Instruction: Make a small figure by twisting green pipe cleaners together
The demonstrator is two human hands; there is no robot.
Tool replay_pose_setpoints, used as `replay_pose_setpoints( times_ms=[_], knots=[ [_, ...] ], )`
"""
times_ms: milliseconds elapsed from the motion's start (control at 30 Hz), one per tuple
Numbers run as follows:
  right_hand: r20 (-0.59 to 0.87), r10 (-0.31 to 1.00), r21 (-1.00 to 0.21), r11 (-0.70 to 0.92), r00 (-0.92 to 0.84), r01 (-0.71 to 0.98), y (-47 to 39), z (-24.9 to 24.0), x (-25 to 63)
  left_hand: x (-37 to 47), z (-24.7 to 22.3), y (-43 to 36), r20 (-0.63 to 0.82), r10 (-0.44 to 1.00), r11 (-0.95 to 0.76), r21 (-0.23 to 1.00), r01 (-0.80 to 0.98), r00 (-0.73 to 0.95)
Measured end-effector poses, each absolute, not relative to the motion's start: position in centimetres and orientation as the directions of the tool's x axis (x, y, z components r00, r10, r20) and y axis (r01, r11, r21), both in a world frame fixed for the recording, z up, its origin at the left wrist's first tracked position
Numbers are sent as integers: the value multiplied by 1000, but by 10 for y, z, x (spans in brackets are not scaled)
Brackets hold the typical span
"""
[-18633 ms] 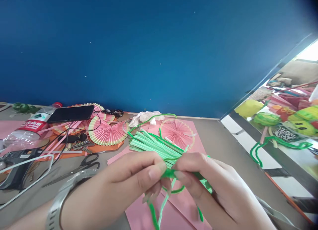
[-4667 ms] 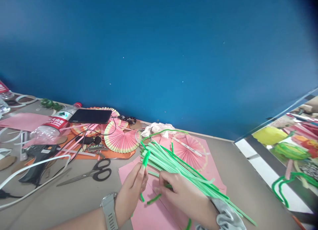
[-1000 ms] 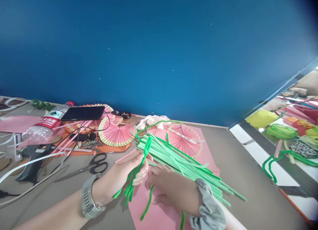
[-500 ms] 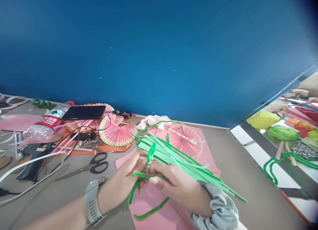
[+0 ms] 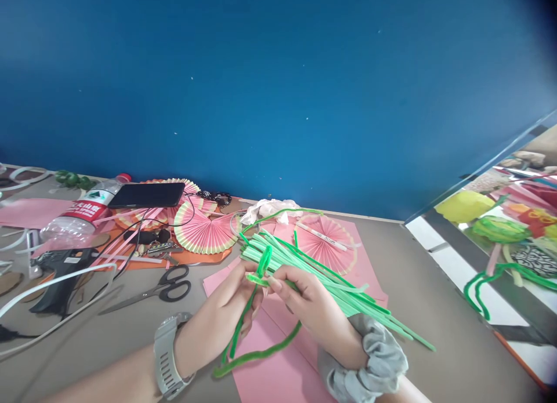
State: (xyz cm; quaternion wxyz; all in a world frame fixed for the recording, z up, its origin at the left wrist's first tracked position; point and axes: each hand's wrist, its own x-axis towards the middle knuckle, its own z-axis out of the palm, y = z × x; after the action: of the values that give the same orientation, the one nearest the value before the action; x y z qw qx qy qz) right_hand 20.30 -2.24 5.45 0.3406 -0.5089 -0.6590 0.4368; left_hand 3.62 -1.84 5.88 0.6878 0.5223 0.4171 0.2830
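My left hand [image 5: 230, 301], with a grey watch on its wrist, pinches a dark green pipe cleaner [image 5: 264, 261] whose top is bent into a loop. Two ends of it hang below the fingers. Closed fingers of my right hand [image 5: 308, 301] grip a second green pipe cleaner [image 5: 272, 349], which crosses the first just under the loop and curves down to the left. Both hands are over pink paper [image 5: 270, 375], close together. Behind them lies a bundle of light green pipe cleaners [image 5: 313, 272].
Scissors [image 5: 167, 288] lie left of my hands, beside a glue gun [image 5: 63, 278] and cables. Further back are a bottle [image 5: 82, 214], a phone [image 5: 147, 195], folded pink fans [image 5: 206, 229] and a white marker [image 5: 321, 237]. Coloured craft pieces lie at the right.
The second pipe cleaner's short end now bends round the looped one. My right hand has shifted up slightly, and the long tail has swung left.
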Motion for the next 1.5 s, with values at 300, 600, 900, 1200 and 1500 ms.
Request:
replay_pose_setpoints(
  times_ms=[300, 600, 900, 1200, 1500],
  knots=[
    [49, 996, -897, 79, -80, 434, -29, 46, 193, 35, 59, -24, -275, 827, 339, 940, -45, 490],
    [71, 990, -920, 114, -124, 376, -32, 42, 189, 37, 53, -18, -250, 851, 371, 909, -191, 462],
    [48, 966, -957, 118, -256, 266, -24, 41, 193, 35, 54, -12, -286, 794, 476, 841, -256, 537],
    [56, 953, -927, 160, -297, 340, -23, 46, 199, 31, 50, -11, -278, 765, 465, 863, -198, 581],
    [-30, 817, -797, 329, -577, 507, -17, 67, 219, 28, 41, -8, -332, 500, 508, 860, 40, 799]
  ],
)
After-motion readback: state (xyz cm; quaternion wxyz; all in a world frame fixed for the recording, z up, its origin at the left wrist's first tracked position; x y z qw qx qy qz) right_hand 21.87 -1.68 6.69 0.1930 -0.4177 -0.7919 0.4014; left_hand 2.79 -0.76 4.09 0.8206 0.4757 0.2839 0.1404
